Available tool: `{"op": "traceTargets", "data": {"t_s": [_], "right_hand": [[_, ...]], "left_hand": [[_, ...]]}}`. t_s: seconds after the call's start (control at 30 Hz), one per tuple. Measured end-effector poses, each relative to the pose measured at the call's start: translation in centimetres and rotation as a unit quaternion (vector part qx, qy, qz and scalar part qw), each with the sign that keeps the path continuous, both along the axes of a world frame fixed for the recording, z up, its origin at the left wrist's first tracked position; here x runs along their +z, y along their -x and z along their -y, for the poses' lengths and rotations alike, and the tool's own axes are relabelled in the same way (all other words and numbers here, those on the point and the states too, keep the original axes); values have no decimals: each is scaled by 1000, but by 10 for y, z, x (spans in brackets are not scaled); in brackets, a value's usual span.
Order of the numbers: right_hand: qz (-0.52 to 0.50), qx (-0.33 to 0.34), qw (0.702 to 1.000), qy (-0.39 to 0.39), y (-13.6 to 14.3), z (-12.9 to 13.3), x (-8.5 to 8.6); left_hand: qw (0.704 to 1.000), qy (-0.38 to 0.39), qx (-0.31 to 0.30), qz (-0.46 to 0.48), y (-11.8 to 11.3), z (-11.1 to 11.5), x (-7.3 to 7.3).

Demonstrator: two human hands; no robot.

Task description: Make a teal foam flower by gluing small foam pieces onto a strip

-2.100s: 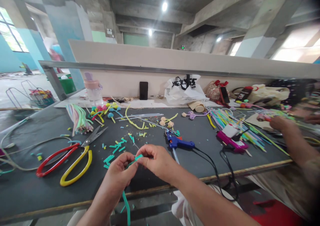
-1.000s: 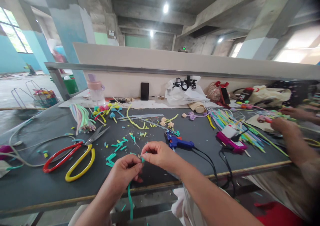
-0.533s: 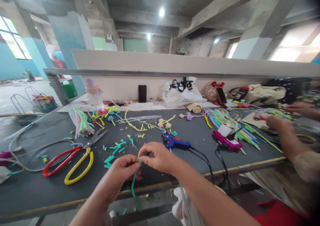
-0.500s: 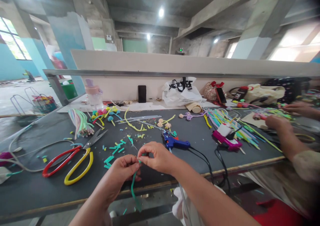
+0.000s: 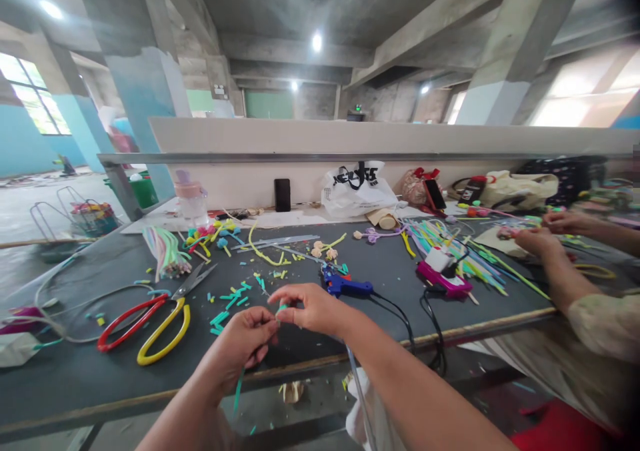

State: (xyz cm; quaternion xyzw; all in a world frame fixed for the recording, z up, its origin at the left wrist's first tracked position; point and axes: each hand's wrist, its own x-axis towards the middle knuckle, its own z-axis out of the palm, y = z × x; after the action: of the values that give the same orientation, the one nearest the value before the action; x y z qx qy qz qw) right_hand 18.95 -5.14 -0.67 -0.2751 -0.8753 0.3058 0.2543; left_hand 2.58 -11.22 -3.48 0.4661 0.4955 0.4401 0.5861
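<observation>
My left hand (image 5: 247, 336) is closed, its thumb and fingers pinching a thin green strip (image 5: 239, 390) whose loose end hangs below the table's front edge. Close against it, my right hand (image 5: 311, 310) pinches a small green bit at the strip's upper end, near a thin wire. The exact join between the fingertips is partly hidden. Short cut green pieces (image 5: 220, 319) lie scattered just beyond my left hand. A blue glue gun (image 5: 350, 284) rests to the right of my right hand. Large scissors (image 5: 165, 324) with red and yellow handles lie open on the left.
A bundle of pastel stems (image 5: 165, 254) and a lidded cup (image 5: 190, 201) stand at the back left. A phone (image 5: 282, 194) leans by the white bag (image 5: 357, 191). To the right are a pink power strip (image 5: 445, 281), more stems, and another person's hands (image 5: 543, 244).
The strip's hanging end has swung left and lies higher behind my left hand. My right hand's fingers have spread slightly around the green bit. The camera view has shifted a little.
</observation>
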Motion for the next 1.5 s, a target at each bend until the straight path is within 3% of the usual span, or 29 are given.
{"op": "traceTargets", "data": {"t_s": [0.07,0.13,0.2,0.33,0.47,0.6,0.9,1.1,1.23,1.3,1.5], "right_hand": [[-41,-6,999,-18,-13,-7,8],[-36,-107,992,-58,-31,-17,19],[102,-294,949,-59,-52,-29,29],[229,-386,894,-14,-87,-41,33],[318,-359,877,11,-97,-29,21],[368,-345,863,-11,-89,-20,10],[362,-366,850,-107,-73,-21,2],[271,-367,882,-118,-73,-13,26],[17,-322,944,-70,-53,5,35],[-38,-300,949,-83,-38,18,30],[-28,-251,950,-181,-18,32,-2]], "left_hand": [[1000,-1,6,20,2,-1,-1],[999,-1,9,45,6,-1,-2],[997,2,10,76,12,-2,-3],[989,10,11,150,22,-3,-3],[979,16,14,204,28,-4,-5],[972,19,14,232,28,-2,-6],[965,17,5,263,31,-3,-9],[961,18,-4,276,32,-3,-13],[960,15,-3,279,32,-2,-12],[960,15,-2,279,33,-2,-12],[957,28,6,289,35,-4,-13]]}}
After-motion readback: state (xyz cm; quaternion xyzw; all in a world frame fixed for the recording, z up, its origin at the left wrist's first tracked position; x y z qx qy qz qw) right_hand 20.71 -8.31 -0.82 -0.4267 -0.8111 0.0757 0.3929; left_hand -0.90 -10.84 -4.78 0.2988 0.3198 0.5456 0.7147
